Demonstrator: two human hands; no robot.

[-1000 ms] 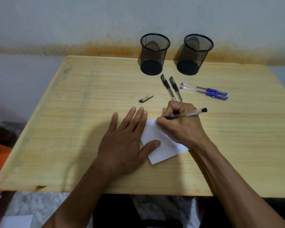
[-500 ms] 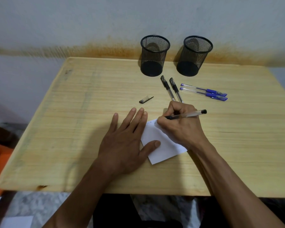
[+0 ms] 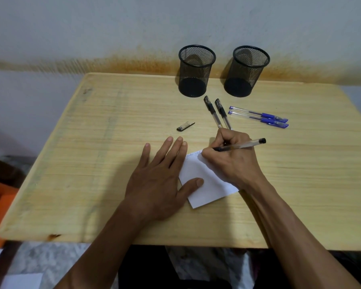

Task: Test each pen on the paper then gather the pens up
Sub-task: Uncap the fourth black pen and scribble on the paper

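Clear plastic made up the pen [image 3: 241,145] that your right hand [image 3: 231,161] pinched near its tip, writing at the far edge of the paper [image 3: 206,184]. Your left hand [image 3: 156,180] lay flat, fingers [image 3: 176,147] straight, thumb pressing the paper's near-left part onto the bench [image 3: 92,163].

Judged from this head view, each pen looked light, stiff and smooth, likely to roll; you would do best to take one at the rubber grip near the tip for writing, or around mid-barrel for gathering. The paper looked thin and light, apt to slide unless held down.

By count: five pens, namely the one in your hand, two black pens [image 3: 217,113] side by side just beyond your knuckles, and two blue pens [image 3: 258,117] to their right. One loose cap [image 3: 184,126] lay apart on the left. Two mesh cups [image 3: 196,70] stood at the back, one paper.
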